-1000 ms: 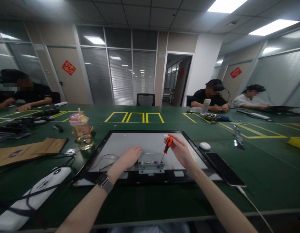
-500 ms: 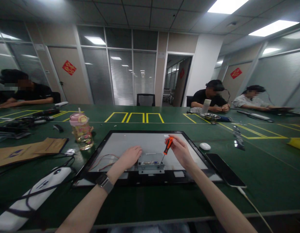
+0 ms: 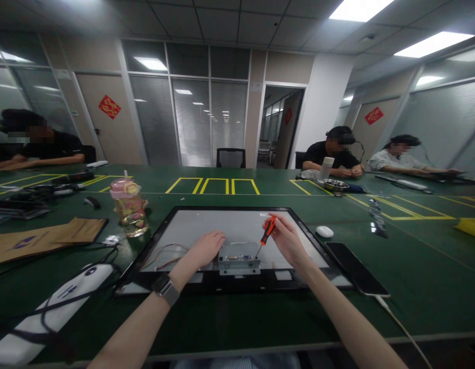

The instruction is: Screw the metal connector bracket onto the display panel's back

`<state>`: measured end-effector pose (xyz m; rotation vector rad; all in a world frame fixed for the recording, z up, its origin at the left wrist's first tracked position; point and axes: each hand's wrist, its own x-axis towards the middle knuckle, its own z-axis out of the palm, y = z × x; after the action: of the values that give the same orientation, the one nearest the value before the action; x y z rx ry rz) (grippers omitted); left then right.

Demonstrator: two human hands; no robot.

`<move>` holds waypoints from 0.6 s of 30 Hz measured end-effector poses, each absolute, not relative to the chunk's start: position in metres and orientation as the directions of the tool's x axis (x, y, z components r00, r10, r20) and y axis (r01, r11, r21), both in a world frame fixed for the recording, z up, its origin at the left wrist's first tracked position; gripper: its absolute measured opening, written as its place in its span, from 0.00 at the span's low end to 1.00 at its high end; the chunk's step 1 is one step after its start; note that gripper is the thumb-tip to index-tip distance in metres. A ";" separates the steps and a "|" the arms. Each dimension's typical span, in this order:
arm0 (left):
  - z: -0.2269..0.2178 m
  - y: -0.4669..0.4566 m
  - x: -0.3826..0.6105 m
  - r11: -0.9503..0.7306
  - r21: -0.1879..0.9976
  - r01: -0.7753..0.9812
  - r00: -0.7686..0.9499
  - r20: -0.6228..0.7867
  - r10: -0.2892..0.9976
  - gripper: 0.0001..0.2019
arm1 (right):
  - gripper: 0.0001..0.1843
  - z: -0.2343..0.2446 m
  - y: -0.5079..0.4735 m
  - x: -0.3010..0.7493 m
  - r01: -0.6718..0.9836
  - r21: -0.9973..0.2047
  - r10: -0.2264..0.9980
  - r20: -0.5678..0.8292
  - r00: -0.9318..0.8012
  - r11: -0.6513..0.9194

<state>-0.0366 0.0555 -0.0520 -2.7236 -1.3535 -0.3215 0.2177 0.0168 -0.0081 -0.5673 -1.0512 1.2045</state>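
My right hand (image 3: pixel 288 237) is closed on the handle of an orange-and-black screwdriver (image 3: pixel 267 230), which leans with its tip down at the right end of a metal bracket (image 3: pixel 239 265). Ports or connectors show along the bracket's front face. It sits near the close edge of a flat display panel (image 3: pixel 237 225) with a grey back and a black frame. My left hand (image 3: pixel 208 247) lies palm down on the panel, fingers stretched out by the bracket's left side. Its fingertips are partly hidden. Thin wires (image 3: pixel 166 251) run over the panel left of the bracket.
Left of the panel stand a pink-lidded bottle (image 3: pixel 129 207), a brown paper bag (image 3: pixel 48 241) and a white power strip (image 3: pixel 55 310) with black cables. On the right lie a white mouse-like object (image 3: pixel 324 231) and a phone (image 3: pixel 358 269) on a cable. Other people sit across the table.
The screwdriver handle has turned and tilted slightly to the right, with small finger movement in my right hand. Its tip stays at the bracket, and my left hand has not moved.
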 end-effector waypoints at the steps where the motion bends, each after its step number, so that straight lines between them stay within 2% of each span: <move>1: -0.052 0.056 -0.037 -0.605 0.009 0.796 0.589 0.216 0.779 0.18 | 0.11 -0.007 0.016 0.217 -0.488 -0.822 0.938 0.345 -0.014 0.295; 7: -0.058 0.059 -0.038 -0.614 -0.025 0.789 0.603 0.222 0.766 0.17 | 0.08 -0.008 0.017 0.217 -0.500 -0.809 0.929 0.369 -0.024 0.309; 14: -0.059 0.060 -0.038 -0.631 -0.026 0.776 0.618 0.235 0.750 0.17 | 0.12 -0.008 0.018 0.217 -0.516 -0.816 0.941 0.335 -0.054 0.261; 18: -0.057 0.058 -0.038 -0.628 -0.031 0.778 0.617 0.227 0.753 0.17 | 0.08 -0.009 0.018 0.217 -0.532 -0.803 0.936 0.348 -0.054 0.268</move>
<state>-0.0383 0.0583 -0.0573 -2.7096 -1.2895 -0.2913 0.2168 0.0182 -0.0088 -0.5013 -1.0396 1.2794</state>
